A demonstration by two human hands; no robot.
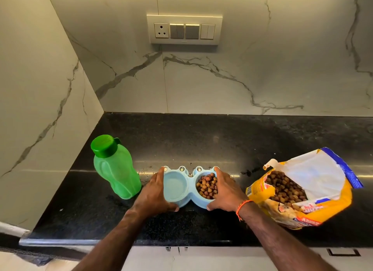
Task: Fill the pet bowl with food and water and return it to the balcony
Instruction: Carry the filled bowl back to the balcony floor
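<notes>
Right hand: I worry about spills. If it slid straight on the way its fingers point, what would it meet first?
Probably nothing soon. The right hand, gripping the pet bowl, points toward the back wall; the countertop ahead looks free, though depth is unclear.

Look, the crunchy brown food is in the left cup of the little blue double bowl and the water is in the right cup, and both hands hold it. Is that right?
Not quite: the head view shows them swapped. In the light blue plastic double pet bowl, the brown kibble fills the right cup and the water sits in the left. The left hand and right hand do hold it.
</notes>
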